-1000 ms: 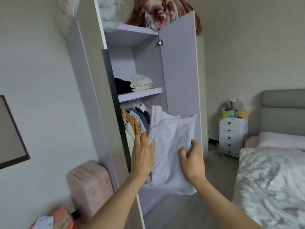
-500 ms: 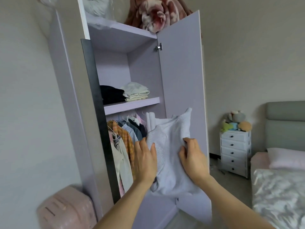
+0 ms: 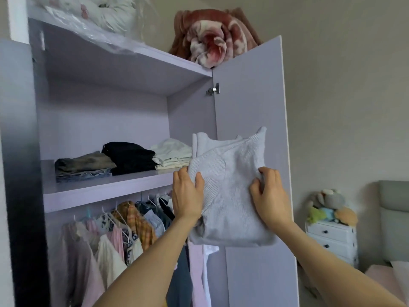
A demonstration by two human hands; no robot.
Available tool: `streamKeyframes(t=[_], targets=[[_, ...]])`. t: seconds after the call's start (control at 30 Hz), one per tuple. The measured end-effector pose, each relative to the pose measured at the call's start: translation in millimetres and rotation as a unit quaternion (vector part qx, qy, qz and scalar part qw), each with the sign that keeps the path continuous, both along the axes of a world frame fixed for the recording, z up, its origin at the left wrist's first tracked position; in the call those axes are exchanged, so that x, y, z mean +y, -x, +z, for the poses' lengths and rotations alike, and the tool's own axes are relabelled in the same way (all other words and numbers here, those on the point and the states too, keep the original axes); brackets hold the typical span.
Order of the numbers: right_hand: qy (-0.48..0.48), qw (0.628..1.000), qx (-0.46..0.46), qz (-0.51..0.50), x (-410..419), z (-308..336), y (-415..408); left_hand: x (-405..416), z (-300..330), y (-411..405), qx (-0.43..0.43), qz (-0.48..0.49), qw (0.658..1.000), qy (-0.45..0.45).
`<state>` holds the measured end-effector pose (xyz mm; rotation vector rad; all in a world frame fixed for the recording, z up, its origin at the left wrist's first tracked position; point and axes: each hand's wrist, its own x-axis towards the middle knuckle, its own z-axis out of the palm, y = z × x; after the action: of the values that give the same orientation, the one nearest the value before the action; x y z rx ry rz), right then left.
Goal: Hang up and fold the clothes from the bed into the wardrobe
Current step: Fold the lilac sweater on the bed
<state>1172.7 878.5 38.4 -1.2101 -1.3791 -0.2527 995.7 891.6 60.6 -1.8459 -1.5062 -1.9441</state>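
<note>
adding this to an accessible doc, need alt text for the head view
Two hands, left hand and right hand, hold a folded grey sweater up at the open wardrobe's shelf, where three folded piles lie. Clothes hang below.

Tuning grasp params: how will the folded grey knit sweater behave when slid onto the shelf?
Folded grey sweater is likely floppy: its lower edge sags below both hands. Probably light, since left hand and right hand grip only its sides. Ribbed knit should resist slipping.

I see my left hand (image 3: 188, 193) and right hand (image 3: 271, 193) gripping a folded grey sweater (image 3: 232, 187) beside the wardrobe shelf (image 3: 99, 189).
</note>
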Motion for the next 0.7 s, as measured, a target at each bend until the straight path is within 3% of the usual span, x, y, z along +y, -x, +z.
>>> streamKeyframes(t=[0.4, 0.7], targets=[[-0.013, 0.995, -0.021, 0.101, 233, 37, 12, 219, 31, 25, -0.055, 0.021, 0.998, -0.024], [-0.057, 0.984, -0.056, 0.161, 357, 79, 15, 313, 62, 27, -0.064, 0.092, 0.991, -0.074]])
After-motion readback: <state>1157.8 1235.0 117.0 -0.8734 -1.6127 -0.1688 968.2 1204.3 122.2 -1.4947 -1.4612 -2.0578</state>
